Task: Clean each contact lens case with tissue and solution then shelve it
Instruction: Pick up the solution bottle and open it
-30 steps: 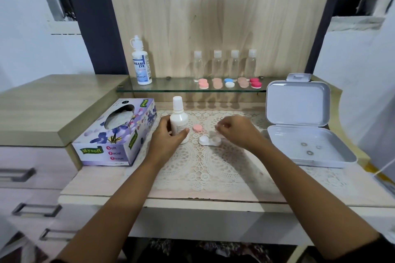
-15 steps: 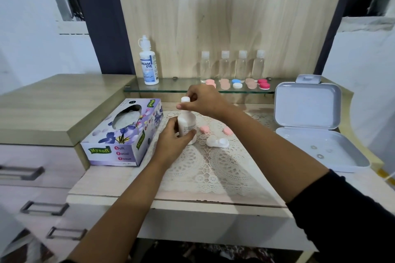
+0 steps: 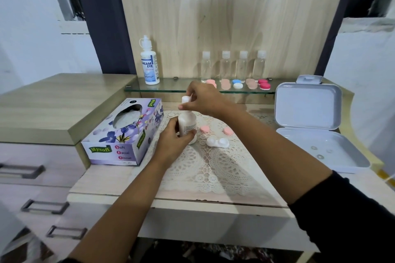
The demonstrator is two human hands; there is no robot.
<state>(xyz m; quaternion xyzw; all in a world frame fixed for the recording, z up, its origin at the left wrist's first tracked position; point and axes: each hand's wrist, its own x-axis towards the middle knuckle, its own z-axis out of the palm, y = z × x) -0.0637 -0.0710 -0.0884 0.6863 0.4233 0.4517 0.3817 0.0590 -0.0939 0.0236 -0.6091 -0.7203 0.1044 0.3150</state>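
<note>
Near the surface's left edge, beside the Mysoft "Soft Facial Tissue" box, the left hand has its fingers wrapped round a white bottle; the right hand pinches its cap.

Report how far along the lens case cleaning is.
Done, it seems: five cases sit on the shelf. In hand: the left hand holds the bottle while the right hand pinches its cap. Left: the white case lies open on the mat, its two pink lids beside it; it needs solution, a wipe with tissue from the box, closing and shelving.
</note>
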